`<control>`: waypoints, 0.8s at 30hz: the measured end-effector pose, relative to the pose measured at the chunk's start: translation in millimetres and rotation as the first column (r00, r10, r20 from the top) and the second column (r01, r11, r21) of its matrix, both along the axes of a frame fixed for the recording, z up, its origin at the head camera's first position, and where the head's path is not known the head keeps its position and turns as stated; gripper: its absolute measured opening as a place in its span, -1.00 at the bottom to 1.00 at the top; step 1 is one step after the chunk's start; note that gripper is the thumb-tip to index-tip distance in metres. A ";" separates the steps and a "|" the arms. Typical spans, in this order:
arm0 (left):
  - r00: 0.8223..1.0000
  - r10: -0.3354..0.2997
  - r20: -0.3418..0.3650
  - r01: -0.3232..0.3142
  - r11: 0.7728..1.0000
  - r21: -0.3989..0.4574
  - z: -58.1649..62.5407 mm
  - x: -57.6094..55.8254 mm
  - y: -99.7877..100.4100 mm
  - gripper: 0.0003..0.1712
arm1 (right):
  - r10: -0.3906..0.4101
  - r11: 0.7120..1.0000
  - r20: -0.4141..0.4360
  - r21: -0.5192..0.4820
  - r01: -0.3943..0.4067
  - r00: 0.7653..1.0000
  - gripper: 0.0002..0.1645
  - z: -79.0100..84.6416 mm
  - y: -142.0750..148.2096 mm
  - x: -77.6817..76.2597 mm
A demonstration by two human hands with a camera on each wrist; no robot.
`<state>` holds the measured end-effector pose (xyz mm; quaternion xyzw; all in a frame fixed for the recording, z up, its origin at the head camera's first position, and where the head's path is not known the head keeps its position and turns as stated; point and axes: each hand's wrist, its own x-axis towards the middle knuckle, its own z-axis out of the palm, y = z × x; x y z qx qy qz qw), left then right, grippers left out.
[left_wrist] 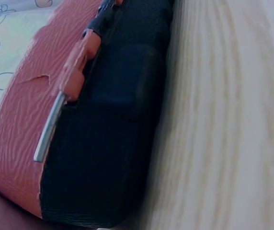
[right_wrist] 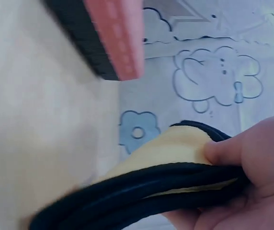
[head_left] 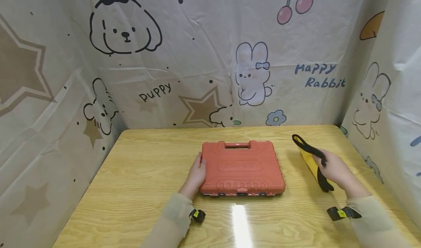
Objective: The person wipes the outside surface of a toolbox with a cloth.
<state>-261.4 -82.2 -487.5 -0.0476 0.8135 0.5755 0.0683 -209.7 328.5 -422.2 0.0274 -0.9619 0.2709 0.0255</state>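
Note:
A red plastic tool case [head_left: 241, 167] lies on the table with its handle on the far side. My left hand [head_left: 196, 175] grips the case's left edge, thumb on the upper side. Close up in the left wrist view are the case's black base [left_wrist: 103, 163], its red lid and a metal hinge pin [left_wrist: 49, 127]. To the right of the case, my right hand [head_left: 335, 171] pinches a folded yellow cloth [head_left: 307, 158] with black edging. The right wrist view shows the thumb pressed on the yellow fabric [right_wrist: 170, 146], with the black edging [right_wrist: 137, 184] below.
The wooden table [head_left: 148, 167] reaches back to a printed cloth backdrop [head_left: 197, 58], which also rises at both sides. Each wrist wears a small black camera on a strap, such as the left camera [head_left: 198, 216].

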 end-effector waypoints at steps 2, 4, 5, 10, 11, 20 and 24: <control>1.000 0.006 0.000 -0.006 1.000 -0.003 0.5 0.9 0.3 -0.38 | -0.014 1.000 -0.033 -0.021 0.014 0.999 -0.58 7.9 -0.3 -2.9; 1.000 0.009 -0.002 -0.009 1.000 -0.005 1.0 1.4 0.7 -0.38 | -0.025 0.999 -0.067 -0.040 0.022 0.997 -0.61 15.6 -3.2 -7.1; 1.000 0.010 -0.002 -0.010 1.000 -0.007 1.2 1.7 0.9 -0.38 | -0.027 0.999 -0.079 -0.048 0.023 0.997 -0.63 19.8 -5.3 -9.8; 1.000 0.002 -0.013 -0.002 1.000 -0.014 0.0 1.1 1.2 -0.38 | -0.010 1.000 -0.105 -0.014 0.008 0.994 -0.58 41.5 -20.8 -26.9; 1.000 0.001 -0.015 -0.001 1.000 -0.015 -0.3 0.8 1.1 -0.38 | 0.004 1.000 -0.107 0.001 -0.004 0.994 -0.58 45.6 -24.3 -31.5; 0.999 -0.012 -0.033 0.011 1.000 -0.010 0.2 2.2 0.6 -0.39 | 0.163 0.987 -0.118 0.013 -0.162 0.980 -0.75 61.0 -64.8 -66.5; 1.000 -0.013 -0.022 0.012 1.000 -0.005 0.6 2.1 0.6 -0.39 | 0.192 0.981 -0.094 0.033 -0.190 0.977 -0.78 61.7 -90.0 -77.6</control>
